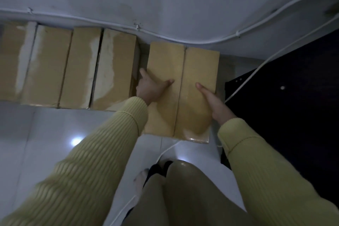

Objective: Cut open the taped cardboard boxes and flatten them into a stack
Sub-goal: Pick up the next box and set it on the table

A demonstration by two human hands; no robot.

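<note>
A brown cardboard box (pixel 185 71) with a centre seam on top stands by the wall. My left hand (pixel 150 88) grips its left edge, thumb lying on the top and fingers down the side. My right hand (pixel 215 101) grips the right edge the same way, thumb on top. Both arms wear yellow ribbed sleeves. To the left, a row of several taped cardboard boxes (pixel 117 68) stands side by side against the wall, with shiny tape strips on their tops. No cutting tool shows.
White cables (pixel 139 28) run along the grey wall, and one crosses the glossy white tiled floor (pixel 45 134). A dark piece of furniture (pixel 286 88) stands right of the held box. My legs (pixel 176 189) are below.
</note>
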